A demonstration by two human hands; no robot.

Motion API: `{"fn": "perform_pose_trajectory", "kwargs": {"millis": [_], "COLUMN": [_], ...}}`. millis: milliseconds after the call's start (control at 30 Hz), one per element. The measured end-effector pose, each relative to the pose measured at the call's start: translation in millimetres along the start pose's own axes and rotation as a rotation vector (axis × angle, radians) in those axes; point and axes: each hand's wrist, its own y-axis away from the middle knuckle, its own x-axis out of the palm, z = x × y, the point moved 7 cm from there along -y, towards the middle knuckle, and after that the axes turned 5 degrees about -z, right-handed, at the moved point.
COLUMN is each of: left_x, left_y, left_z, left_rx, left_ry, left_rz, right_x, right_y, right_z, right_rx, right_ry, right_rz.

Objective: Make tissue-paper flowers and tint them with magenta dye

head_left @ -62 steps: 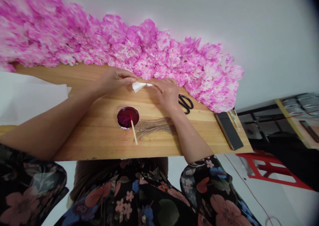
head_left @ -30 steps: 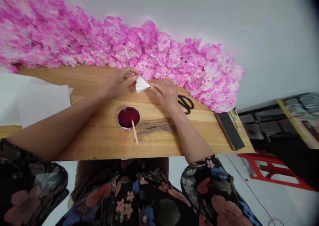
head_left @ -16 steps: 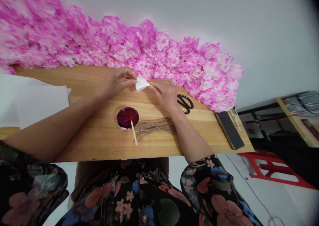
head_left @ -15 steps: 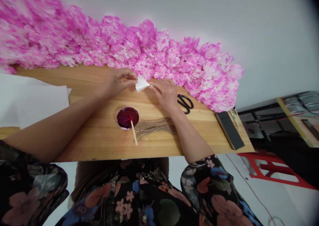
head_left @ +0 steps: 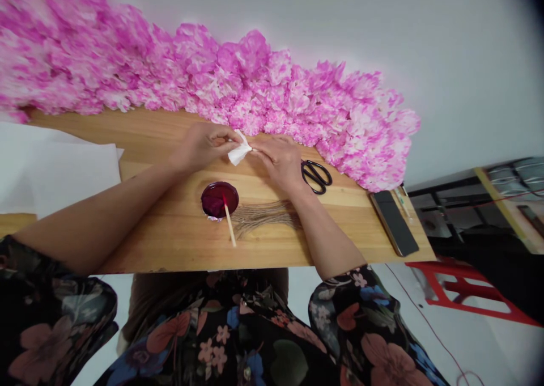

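Note:
Between my hands is a small piece of white paper (head_left: 239,152), gathered to a narrow point at its right end and fanned out at the left. My left hand (head_left: 208,146) pinches its upper left edge. My right hand (head_left: 278,155) is closed on the gathered end, whose tip the fingers hide. Nearer me on the table stands a round dish of dark red liquid (head_left: 219,196) with a thin wooden stick (head_left: 230,224) leaning on its rim, its dipped end red. A bundle of brown strings (head_left: 267,216) lies right of the dish, partly under my right forearm.
A bank of pink and white paper flowers (head_left: 250,85) lines the wooden table's (head_left: 165,244) far side. Black-handled scissors (head_left: 317,176) lie right of my right hand. White paper sheets (head_left: 72,170) rest at left, a phone (head_left: 393,224) at right. A red stool (head_left: 476,292) stands beyond.
My left hand has moved slightly right along the white paper, onto its upper edge. The fan is more crumpled and its lower part hangs toward the left. My right hand keeps its grip.

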Motion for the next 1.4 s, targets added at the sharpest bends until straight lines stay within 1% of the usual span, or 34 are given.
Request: {"fn": "perform_pose_trajectory", "kwargs": {"millis": [100, 167, 233, 333, 400, 467, 600, 667, 867, 1000, 1167, 1300, 1400], "left_x": [-4.0, -6.9, -11.2, -19.3, -20.8, -18.3, -6.4, -2.7, 4.8, 8.7, 14.6, 13.1, 9.7], "left_y": [-1.8, -3.1, -4.0, -4.2, -4.1, -4.4, -4.9, -4.1, -0.2, 1.3, 3.1, 2.5, 0.6], "left_z": [-0.2, 0.1, 1.1, 4.2, 7.1, 9.7, 17.2, 18.9, 10.5, 8.3, 12.3, 8.5, 8.9], "left_rx": [0.047, 0.063, 0.062, 0.040, 0.021, 0.015, -0.030, -0.050, -0.082, -0.078, -0.094, -0.068, -0.071], "left_ry": [-0.098, -0.125, -0.121, -0.079, -0.043, -0.016, 0.039, 0.083, 0.133, 0.137, 0.133, 0.138, 0.112], "left_rz": [-0.028, -0.040, -0.075, -0.175, -0.205, -0.187, -0.063, -0.024, 0.061, 0.058, 0.078, 0.056, 0.028], "right_x": [1.0, 0.4, -1.5, -4.9, -5.4, -4.6, -3.7, -4.5, -3.6, -3.8, -0.9, 0.8, 0.8], "right_y": [-0.1, 0.0, 0.2, 0.5, 0.5, 0.5, 0.9, 1.3, 1.7, 1.5, 1.1, 1.1, 1.5], "right_z": [1.0, 0.4, -2.3, -8.8, -13.4, -17.0, -17.6, -16.2, -10.5, -4.6, -3.9, -5.1, -4.8], "right_rx": [-0.003, -0.003, 0.008, 0.036, 0.061, 0.086, 0.092, 0.082, 0.056, 0.023, 0.020, 0.021, 0.001], "right_ry": [0.008, 0.012, 0.018, 0.040, 0.072, 0.108, 0.125, 0.113, 0.072, 0.058, 0.056, 0.053, 0.044], "right_rz": [0.018, 0.003, -0.035, -0.099, -0.112, -0.101, -0.099, -0.115, -0.101, -0.106, -0.063, -0.044, -0.069]}}
